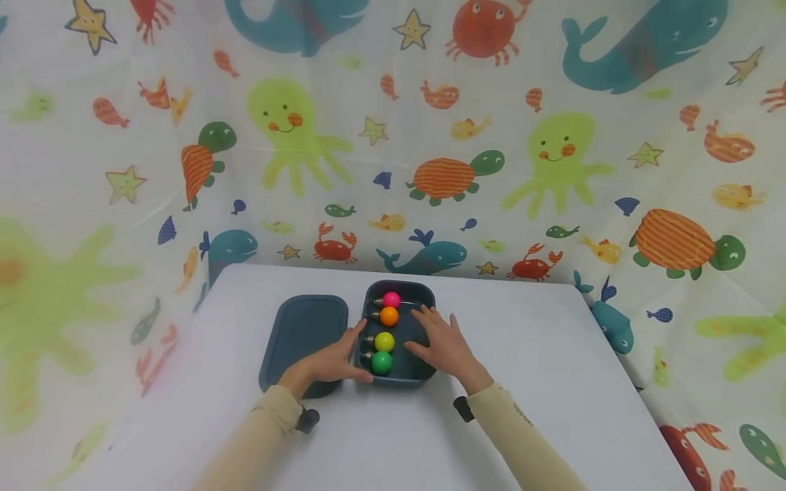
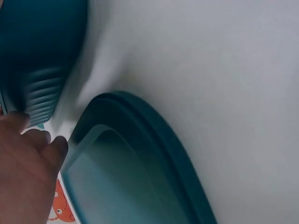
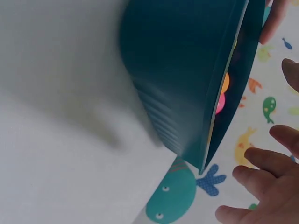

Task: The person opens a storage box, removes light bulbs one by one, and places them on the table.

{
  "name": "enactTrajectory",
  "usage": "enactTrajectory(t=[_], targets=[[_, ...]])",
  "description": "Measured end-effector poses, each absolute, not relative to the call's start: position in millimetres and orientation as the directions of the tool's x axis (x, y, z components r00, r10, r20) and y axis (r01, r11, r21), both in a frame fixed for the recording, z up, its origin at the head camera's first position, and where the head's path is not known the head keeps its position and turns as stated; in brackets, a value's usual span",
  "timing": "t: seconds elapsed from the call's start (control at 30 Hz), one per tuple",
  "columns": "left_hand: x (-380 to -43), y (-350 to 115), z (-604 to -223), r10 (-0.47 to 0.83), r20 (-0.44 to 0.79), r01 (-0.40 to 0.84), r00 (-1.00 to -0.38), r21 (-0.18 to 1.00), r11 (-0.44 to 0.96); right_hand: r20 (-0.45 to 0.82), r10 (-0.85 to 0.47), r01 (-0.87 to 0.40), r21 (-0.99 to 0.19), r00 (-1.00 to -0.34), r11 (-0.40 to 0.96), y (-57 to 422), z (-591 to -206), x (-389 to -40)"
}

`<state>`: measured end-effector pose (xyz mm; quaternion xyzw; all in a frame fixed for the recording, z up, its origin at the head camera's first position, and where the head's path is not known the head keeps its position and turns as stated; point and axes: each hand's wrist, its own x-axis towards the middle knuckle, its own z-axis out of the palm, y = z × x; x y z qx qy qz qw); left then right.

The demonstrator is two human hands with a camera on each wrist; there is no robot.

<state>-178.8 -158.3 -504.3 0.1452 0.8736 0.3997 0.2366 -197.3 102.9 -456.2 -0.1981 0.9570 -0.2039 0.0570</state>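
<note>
Four bulbs point(image 1: 385, 341) lie inside the box point(image 1: 399, 383). Left hand point(image 1: 328, 361) is at its left rim, right hand point(image 1: 447, 349) above its right side; both grips stand unclosed.

The box point(image 3: 177, 70) looks smooth plastic, the bulbs point(image 1: 385, 342) glossy, the backdrop point(image 1: 344, 204) matt cloth.

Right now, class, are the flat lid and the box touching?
Apart. The head view shows a strip of white table between the lid and the box.
</note>
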Motion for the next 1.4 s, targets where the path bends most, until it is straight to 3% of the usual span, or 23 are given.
enactTrajectory(t=[0.23, 0.43, 0.63, 1.07, 1.4], targets=[[-176.2, -157.3, -513.5, 0.428, -0.282, 0.048, -0.859, 0.787, 0.615, -0.058, -0.367, -0.304, -0.449, -0.928, 0.84, 101.6, -454.9, -204.2], [-174.5, -153.6, -523.0, 0.408, -0.258, 0.009, -0.876, 0.835, 0.55, 0.009, -0.261, -0.215, -0.595, -0.965, 0.774, 95.2, -461.2, -222.9], [-174.4, -154.4, -529.1, 0.437, -0.237, -0.037, -0.868, 0.908, 0.417, -0.067, -0.179, -0.082, -0.698, -0.982, 0.711, 81.1, -465.7, -247.1], [-169.3, -151.6, -529.4, 0.437, -0.27, -0.114, -0.858, 0.929, 0.351, -0.277, -0.088, 0.172, -0.785, -0.957, 0.595, 58.7, -488.1, -282.1], [-169.1, -154.9, -530.3, 0.435, -0.273, -0.133, -0.858, 0.936, 0.325, -0.228, -0.036, 0.154, -0.756, -0.973, 0.636, 48.7, -503.9, -291.8]])
